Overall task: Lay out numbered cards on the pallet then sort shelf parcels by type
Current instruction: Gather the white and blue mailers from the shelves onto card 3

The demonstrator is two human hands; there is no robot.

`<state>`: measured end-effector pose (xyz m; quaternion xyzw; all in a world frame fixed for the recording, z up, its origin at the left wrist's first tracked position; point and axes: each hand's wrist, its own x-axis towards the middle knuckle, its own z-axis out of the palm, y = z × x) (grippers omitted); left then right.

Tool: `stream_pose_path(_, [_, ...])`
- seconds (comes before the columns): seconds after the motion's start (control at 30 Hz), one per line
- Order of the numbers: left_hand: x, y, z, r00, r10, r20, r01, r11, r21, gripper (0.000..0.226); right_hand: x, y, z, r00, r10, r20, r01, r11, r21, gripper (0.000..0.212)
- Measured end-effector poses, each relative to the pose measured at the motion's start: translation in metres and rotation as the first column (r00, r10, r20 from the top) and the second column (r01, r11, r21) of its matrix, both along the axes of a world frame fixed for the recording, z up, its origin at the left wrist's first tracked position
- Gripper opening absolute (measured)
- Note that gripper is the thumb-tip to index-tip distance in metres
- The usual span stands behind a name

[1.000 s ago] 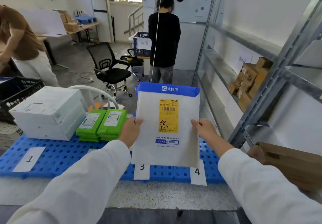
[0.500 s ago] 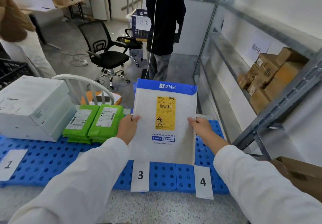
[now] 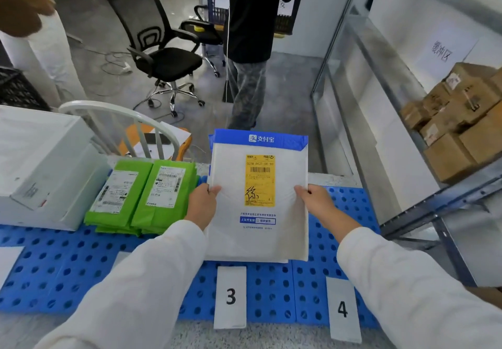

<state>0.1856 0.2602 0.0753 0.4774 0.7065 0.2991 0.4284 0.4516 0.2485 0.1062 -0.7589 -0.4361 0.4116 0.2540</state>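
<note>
A white padded mailer [image 3: 258, 240] with a blue top flap and a yellow label lies low over the blue perforated pallet [image 3: 65, 267], just behind card 3 [image 3: 230, 296]. My left hand [image 3: 202, 206] pinches its left edge and my right hand [image 3: 316, 203] pinches its right edge. More white envelopes show under its lower edge. Card 4 [image 3: 342, 309] sits to the right at the pallet's front. Green parcels [image 3: 141, 199] are stacked left of the mailer, beside white boxes [image 3: 40, 169]. Card 1 [image 3: 6, 261] peeks in at the far left.
A metal shelf rack [image 3: 440, 202] stands at the right with brown cartons [image 3: 461, 125] on it. Behind the pallet are a white chair [image 3: 119, 120], a black office chair [image 3: 163, 57] and a person in black [image 3: 252, 36]. Another person [image 3: 32, 36] stands at the far left.
Both hands have lowered the mailer toward the pallet behind card 3, and my view has tipped downward and moved closer.
</note>
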Motion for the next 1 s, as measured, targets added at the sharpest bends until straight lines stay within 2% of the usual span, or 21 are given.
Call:
stream_pose_path(0.27, [-0.008,0.021,-0.04,0.999,0.002,-0.036,-0.005,0.996,-0.086,0.03,-0.009,0.02,-0.036,1.0,0.02,0.01,-0.018,0.993,-0.114,0.032])
stream_pose_path(0.57, [-0.015,0.036,-0.064,0.997,-0.035,-0.064,0.027,0.991,-0.128,0.032,-0.013,0.036,-0.069,0.99,0.064,0.128,-0.041,0.983,-0.179,0.023])
stream_pose_path(0.7, [-0.02,0.034,-0.074,0.98,-0.104,-0.17,0.075,0.983,-0.167,0.036,-0.016,0.035,-0.08,0.977,0.124,0.172,-0.08,0.967,-0.241,0.015])
stream_pose_path(0.8, [-0.023,0.033,-0.073,0.956,-0.163,-0.244,0.11,0.97,-0.217,0.036,-0.016,0.03,-0.09,0.985,0.097,0.14,-0.056,0.962,-0.267,0.01])
stream_pose_path(0.9, [-0.022,0.036,-0.066,0.919,-0.247,-0.306,0.176,0.954,-0.244,0.034,-0.013,0.022,-0.089,0.999,0.023,0.025,-0.016,0.964,-0.266,0.03])
stream_pose_path(1.0, [-0.016,0.036,-0.054,0.863,-0.302,-0.405,0.249,0.952,-0.178,0.036,-0.011,0.012,-0.075,1.0,-0.018,-0.019,0.012,0.966,-0.259,0.038])
